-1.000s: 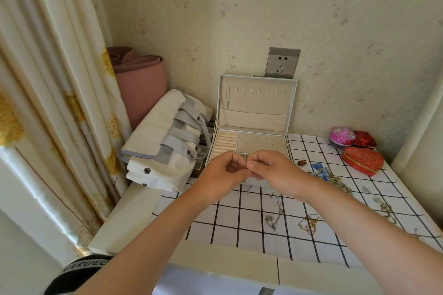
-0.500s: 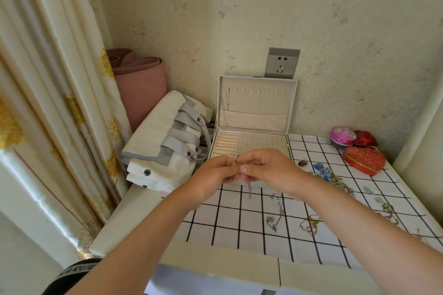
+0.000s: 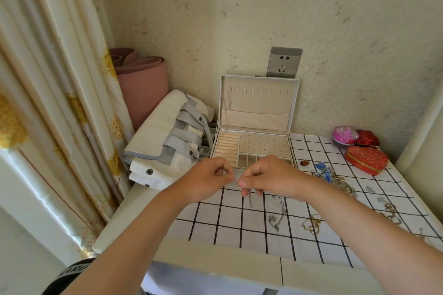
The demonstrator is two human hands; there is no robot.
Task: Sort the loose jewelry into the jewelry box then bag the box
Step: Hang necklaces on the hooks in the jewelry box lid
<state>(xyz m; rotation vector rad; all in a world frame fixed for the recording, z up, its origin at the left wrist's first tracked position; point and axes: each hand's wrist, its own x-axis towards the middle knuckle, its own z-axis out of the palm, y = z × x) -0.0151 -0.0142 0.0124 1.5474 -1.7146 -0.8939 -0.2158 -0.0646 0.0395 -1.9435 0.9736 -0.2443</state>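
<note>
Bright, soft daylight reaches you through the curtain [image 3: 79, 93] on your left, leaving a glossy sheen on its lower fold and only faint shadows on the table [image 3: 208, 230]. Your wide lens bows the edges, and the thin necklace [image 3: 250, 200] you hold barely resolves.

black garment [image 3: 69, 272] with white lettering

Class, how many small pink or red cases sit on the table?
3: a round pink case at the back, a dark red case just right of it, and a red heart case in front. None seems hidden.
</note>
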